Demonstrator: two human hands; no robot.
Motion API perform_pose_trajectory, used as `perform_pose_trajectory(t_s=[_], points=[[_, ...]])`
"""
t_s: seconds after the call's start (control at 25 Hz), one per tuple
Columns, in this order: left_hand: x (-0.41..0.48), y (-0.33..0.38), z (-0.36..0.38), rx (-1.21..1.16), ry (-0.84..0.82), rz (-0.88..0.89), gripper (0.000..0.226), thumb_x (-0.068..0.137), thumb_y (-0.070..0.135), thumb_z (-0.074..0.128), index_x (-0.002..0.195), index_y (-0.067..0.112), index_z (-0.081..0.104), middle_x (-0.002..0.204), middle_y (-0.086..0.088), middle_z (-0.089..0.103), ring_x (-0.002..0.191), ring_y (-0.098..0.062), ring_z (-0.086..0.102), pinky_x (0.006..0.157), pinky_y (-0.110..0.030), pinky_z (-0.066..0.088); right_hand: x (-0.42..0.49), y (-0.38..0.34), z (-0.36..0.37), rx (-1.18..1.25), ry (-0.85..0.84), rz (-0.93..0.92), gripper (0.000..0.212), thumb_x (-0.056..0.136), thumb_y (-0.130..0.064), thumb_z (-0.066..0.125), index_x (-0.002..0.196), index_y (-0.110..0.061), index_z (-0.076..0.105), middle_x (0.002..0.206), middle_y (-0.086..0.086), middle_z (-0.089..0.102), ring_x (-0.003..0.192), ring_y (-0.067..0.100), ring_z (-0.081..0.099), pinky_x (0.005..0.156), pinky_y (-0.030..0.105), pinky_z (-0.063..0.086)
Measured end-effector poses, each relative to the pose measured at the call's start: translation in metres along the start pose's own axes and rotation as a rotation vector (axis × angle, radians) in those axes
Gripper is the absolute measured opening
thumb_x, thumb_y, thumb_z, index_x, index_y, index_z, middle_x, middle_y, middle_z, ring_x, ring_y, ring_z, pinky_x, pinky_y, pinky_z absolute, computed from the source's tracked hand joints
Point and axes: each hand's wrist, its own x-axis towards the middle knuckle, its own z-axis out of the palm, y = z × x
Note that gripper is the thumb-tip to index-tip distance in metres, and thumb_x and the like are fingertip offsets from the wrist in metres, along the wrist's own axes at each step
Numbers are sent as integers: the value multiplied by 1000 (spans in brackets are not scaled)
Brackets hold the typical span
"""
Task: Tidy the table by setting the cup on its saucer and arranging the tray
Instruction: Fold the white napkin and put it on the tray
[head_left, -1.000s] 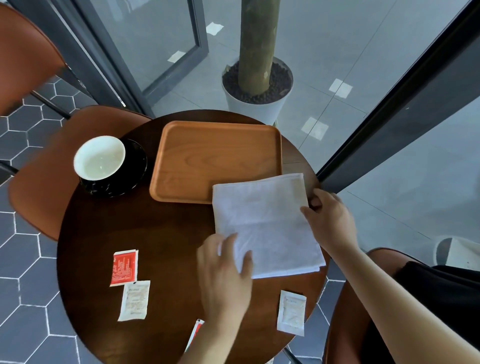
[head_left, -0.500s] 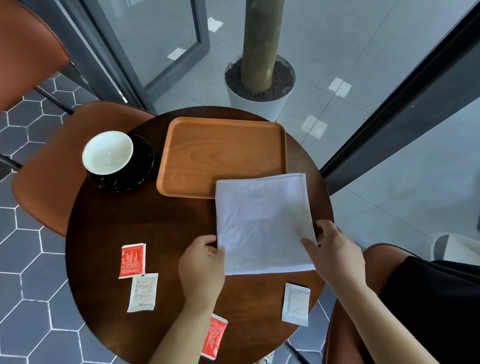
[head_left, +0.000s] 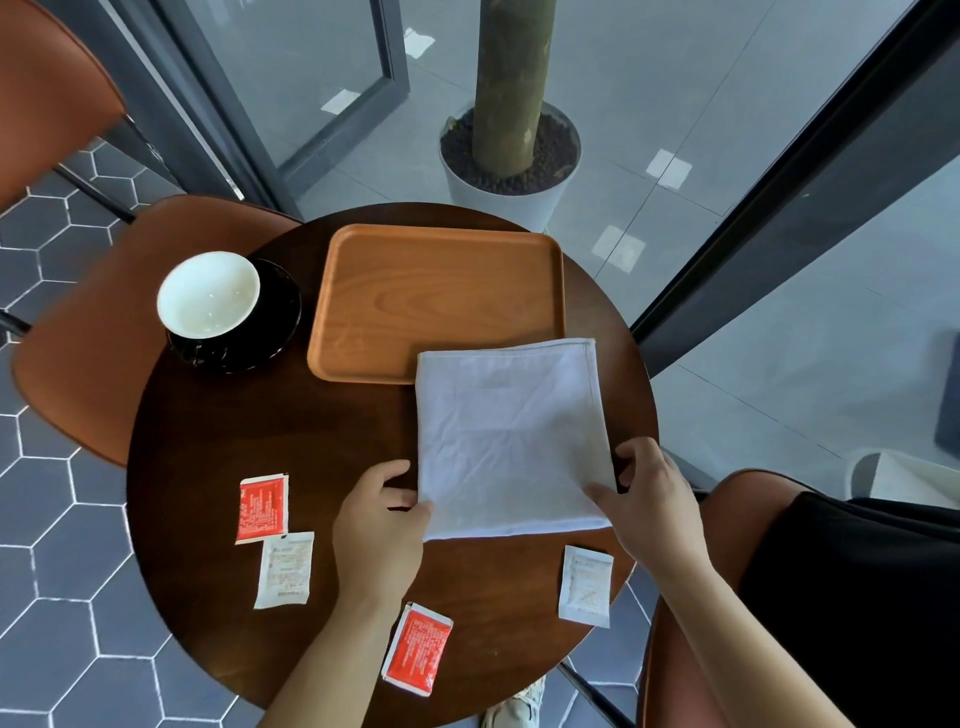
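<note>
A white cup stands on a black saucer at the table's far left. The wooden tray lies empty at the far middle. A folded white cloth lies flat on the table, its far edge overlapping the tray's near right corner. My left hand pinches the cloth's near left corner. My right hand grips its near right corner, thumb on top.
Two red sachets and two white sachets lie on the near half of the round dark table. Orange chairs stand left and near right. A potted trunk is beyond the table.
My left hand slid off the cloth's top to its near left corner. My right hand moved from the far right edge down to the near right corner. The cloth lies flatter.
</note>
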Motion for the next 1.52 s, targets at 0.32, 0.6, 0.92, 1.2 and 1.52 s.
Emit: perform_pose_trajectory(t_s=[0.32, 0.6, 0.92, 1.2, 1.52], points=[[-5, -5, 1, 139, -39, 146, 37, 86, 15, 75, 120, 22, 63, 104, 3, 69, 88, -16, 68, 74, -26, 57, -29, 23, 6, -112, 70, -318, 38, 76, -25, 84, 110, -14, 72, 100, 3, 61, 82, 26, 62, 62, 30, 50], [1, -6, -19, -233, -53, -84, 24, 84, 5, 76, 94, 25, 69, 96, 3, 71, 88, -18, 71, 66, -26, 62, -34, 7, 10, -330, 26, -477, 67, 58, -60, 85, 115, -30, 67, 136, 6, 51, 120, 34, 45, 90, 51, 49], [4, -1, -50, -527, -138, -178, 18, 84, -1, 74, 96, 12, 72, 99, -5, 75, 93, -22, 73, 67, -28, 61, -46, -21, 42, -315, 56, -625, 53, 64, -42, 85, 109, -27, 63, 117, -2, 58, 107, 25, 50, 83, 40, 46], [10, -29, -89, -252, -74, 32, 25, 86, 5, 73, 94, 28, 72, 102, 7, 69, 81, -7, 70, 55, -14, 53, -62, -15, 38, -234, 261, -722, 22, 71, -8, 84, 89, -18, 75, 91, -6, 72, 89, 26, 61, 67, 35, 41], [4, -64, -116, 9, -241, 562, 24, 86, 10, 74, 104, 26, 75, 113, 14, 67, 100, -5, 66, 83, -12, 52, -96, -28, 42, -112, 274, -570, 22, 72, 0, 81, 91, -11, 77, 89, -2, 75, 84, 31, 62, 65, 39, 54]])
